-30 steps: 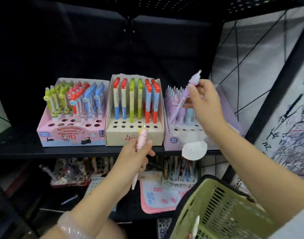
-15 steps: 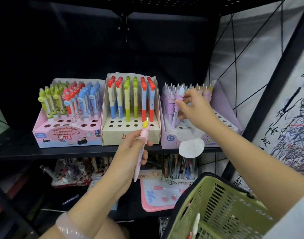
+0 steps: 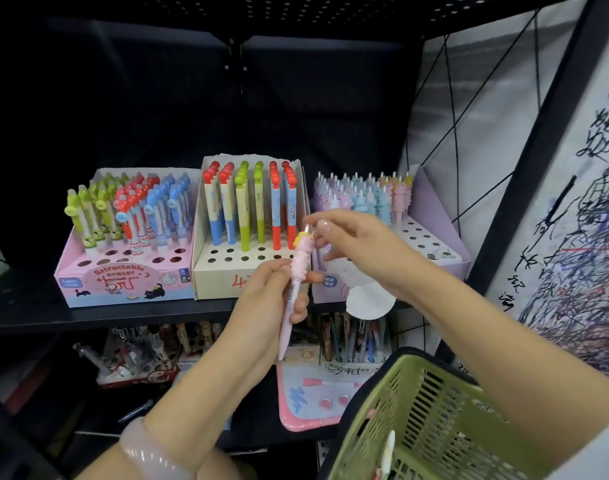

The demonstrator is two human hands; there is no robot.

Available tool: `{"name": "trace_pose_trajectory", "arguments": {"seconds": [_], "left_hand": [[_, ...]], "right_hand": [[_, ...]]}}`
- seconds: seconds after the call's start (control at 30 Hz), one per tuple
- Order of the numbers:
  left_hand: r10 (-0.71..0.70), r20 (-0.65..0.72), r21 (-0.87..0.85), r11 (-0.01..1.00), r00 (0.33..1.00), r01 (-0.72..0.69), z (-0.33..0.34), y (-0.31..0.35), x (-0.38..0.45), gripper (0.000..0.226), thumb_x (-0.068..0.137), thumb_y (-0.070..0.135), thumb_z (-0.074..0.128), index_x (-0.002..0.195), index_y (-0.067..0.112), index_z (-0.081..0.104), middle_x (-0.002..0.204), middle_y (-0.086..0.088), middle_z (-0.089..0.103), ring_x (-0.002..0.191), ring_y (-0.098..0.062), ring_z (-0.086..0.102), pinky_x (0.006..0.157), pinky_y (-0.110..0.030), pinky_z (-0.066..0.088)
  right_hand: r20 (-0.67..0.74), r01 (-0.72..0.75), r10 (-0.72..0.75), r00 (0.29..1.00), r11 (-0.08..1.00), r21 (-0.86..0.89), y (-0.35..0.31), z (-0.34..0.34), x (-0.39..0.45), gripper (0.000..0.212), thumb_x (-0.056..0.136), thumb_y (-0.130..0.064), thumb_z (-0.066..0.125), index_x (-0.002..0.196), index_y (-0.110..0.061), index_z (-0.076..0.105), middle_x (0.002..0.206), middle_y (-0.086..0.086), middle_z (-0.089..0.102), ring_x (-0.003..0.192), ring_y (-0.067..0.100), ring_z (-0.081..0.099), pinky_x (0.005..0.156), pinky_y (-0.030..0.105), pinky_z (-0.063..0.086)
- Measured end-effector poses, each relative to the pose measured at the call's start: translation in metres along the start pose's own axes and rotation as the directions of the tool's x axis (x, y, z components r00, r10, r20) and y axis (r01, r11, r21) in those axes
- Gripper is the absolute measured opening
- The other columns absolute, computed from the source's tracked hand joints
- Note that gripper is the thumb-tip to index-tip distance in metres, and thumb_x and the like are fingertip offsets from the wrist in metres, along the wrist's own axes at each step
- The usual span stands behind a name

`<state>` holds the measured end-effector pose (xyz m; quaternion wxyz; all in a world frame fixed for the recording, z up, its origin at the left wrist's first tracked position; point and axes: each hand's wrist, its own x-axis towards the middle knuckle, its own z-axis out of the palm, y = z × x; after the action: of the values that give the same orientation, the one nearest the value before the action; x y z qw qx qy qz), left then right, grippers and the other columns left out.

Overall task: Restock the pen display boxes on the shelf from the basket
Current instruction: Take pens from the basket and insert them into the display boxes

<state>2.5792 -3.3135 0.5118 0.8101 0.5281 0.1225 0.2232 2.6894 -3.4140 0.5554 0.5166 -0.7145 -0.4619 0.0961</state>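
Observation:
My left hand [image 3: 273, 299] grips a pink pen [image 3: 294, 296] with a yellow top, held upright in front of the shelf. My right hand [image 3: 356, 245] is beside the pen's top, fingers apart, fingertips touching or nearly touching it. Three display boxes stand on the shelf: a pink box [image 3: 123, 278] at left, a cream box [image 3: 227, 275] in the middle, a lilac box [image 3: 431, 237] at right with pastel pens at its back and vacant holes in front. The green basket [image 3: 434, 427] hangs at lower right with a pen or two inside.
The black shelf edge [image 3: 105, 317] runs below the boxes. A lower shelf holds more pen boxes [image 3: 140, 355] and a pink drawing pad [image 3: 306, 396]. A scribbled test sheet [image 3: 580, 202] and a black frame post [image 3: 538, 133] stand at right. A white round tag [image 3: 369, 303] hangs from the lilac box.
My right hand set the lilac pen into the right box, let it go and came back left to the top of the pink pen. My left hand raised that pen slightly.

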Motion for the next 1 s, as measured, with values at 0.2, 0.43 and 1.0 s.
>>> {"name": "trace_pose_trajectory", "arguments": {"seconds": [0.2, 0.43, 1.0], "left_hand": [[-0.017, 0.051, -0.018, 1.0, 0.999, 0.018, 0.031, -0.002, 0.002, 0.019, 0.099, 0.003, 0.027, 0.099, 0.006, 0.045, 0.064, -0.01, 0.068, 0.037, -0.011, 0.038, 0.036, -0.018, 0.031], [0.23, 0.178, 0.535, 0.793, 0.957, -0.291, 0.045, 0.012, 0.023, 0.017, 0.098, 0.02, 0.041, 0.103, 0.033, 0.051, 0.105, 0.018, 0.06, 0.09, 0.013, 0.056, 0.067, -0.003, 0.045], [0.356, 0.385, 0.757, 0.406, 0.851, -0.512, 0.043, 0.025, 0.057, 0.04, 0.092, 0.022, 0.05, 0.13, 0.031, 0.043, 0.124, 0.023, 0.037, 0.11, 0.01, 0.031, 0.079, 0.004, 0.024]], "right_hand": [[0.023, -0.082, 0.079, 0.997, 0.952, 0.296, 0.015, -0.017, -0.004, 0.015, 0.094, -0.011, 0.052, 0.098, -0.02, 0.064, 0.079, -0.009, 0.07, 0.078, 0.006, 0.065, 0.075, 0.018, 0.052], [-0.396, 0.03, 0.055, 0.916, 0.978, 0.205, 0.001, -0.079, 0.01, 0.016, 0.096, -0.011, 0.049, 0.085, -0.015, 0.06, 0.078, -0.002, 0.066, 0.071, 0.012, 0.064, 0.065, 0.024, 0.054], [-0.551, -0.358, -0.046, 0.833, 0.715, -0.601, 0.062, -0.136, 0.074, 0.018, 0.097, -0.012, 0.042, 0.102, 0.003, 0.051, 0.097, 0.024, 0.06, 0.088, 0.036, 0.058, 0.065, 0.031, 0.036]]}}
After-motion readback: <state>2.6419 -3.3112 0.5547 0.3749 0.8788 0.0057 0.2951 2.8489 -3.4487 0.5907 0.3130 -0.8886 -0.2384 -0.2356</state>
